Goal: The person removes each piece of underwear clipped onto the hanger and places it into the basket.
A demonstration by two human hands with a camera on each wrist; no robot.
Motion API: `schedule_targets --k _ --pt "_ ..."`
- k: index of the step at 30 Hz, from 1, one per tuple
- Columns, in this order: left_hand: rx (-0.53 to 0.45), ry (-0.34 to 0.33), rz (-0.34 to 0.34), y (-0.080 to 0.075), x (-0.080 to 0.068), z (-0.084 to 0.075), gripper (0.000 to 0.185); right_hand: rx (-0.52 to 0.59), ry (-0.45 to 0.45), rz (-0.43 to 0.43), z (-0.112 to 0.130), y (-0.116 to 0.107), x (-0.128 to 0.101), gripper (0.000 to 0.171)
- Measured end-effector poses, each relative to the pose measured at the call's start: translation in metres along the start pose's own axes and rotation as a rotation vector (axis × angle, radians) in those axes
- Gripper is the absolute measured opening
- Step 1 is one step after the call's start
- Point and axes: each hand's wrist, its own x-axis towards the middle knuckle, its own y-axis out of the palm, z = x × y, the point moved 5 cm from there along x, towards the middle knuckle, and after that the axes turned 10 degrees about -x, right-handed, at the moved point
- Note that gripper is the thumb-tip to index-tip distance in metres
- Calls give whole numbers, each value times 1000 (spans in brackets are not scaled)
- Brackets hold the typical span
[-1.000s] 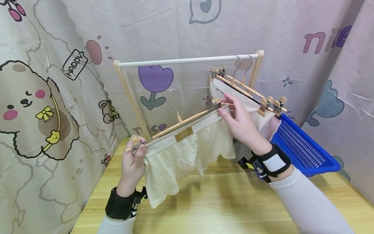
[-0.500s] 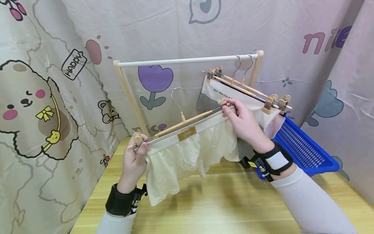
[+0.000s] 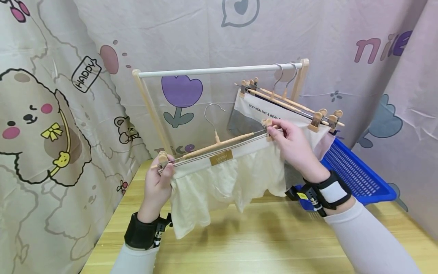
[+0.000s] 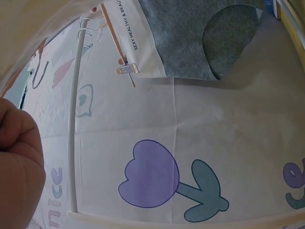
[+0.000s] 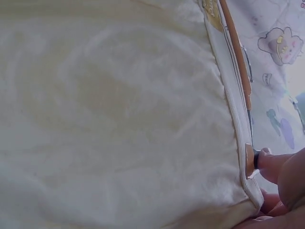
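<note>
A wooden clip hanger [image 3: 219, 143] with a metal hook [image 3: 213, 114] carries cream shorts [image 3: 219, 182] by the striped waistband. My left hand [image 3: 158, 182] pinches the left clip [image 3: 162, 158] and waistband end. My right hand [image 3: 295, 146] pinches the right clip [image 3: 268, 125] and that end of the waistband. In the right wrist view the cream shorts [image 5: 114, 119] fill the frame, with the hanger bar [image 5: 236, 52] along the waistband and my fingers [image 5: 274, 164] at the clip. The left wrist view shows only part of my left hand [image 4: 19, 157] before the rail [image 4: 74, 119].
A small wooden rack with a white rail [image 3: 219, 70] stands on the wooden table [image 3: 260, 243]. Two clip hangers [image 3: 291, 104] with a white-banded grey garment [image 3: 253, 114] hang at its right end. A blue basket [image 3: 356, 171] sits right. Printed curtains surround the table.
Both hands have carried the hanger with the cream shorts slightly right and up. The hook now stands nearer the rail. The hanging garments have swung a little.
</note>
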Motion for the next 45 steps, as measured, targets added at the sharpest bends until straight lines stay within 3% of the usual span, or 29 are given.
schedule_targets --k 2,9,18,25,32,41,45 --pt "-1 -26 -11 -1 0 2 8 -1 -8 -1 0 0 -2 35" --pt "0 -222 -97 -6 0 12 14 26 5 -11 -5 2 -11 38" --pt "-9 -336 -190 -5 2 24 13 175 25 -53 -4 3 -24 40" --pt "-137 -325 -281 -1 2 28 11 256 13 -115 -5 4 -32 37" --pt "-248 -293 -313 4 1 29 4 329 19 -162 -8 6 -39 35" --pt "-242 -298 -336 7 -2 27 5 407 9 -192 -13 8 -47 27" --pt "-230 -327 -328 7 -3 26 7 385 17 -201 -16 7 -52 27"
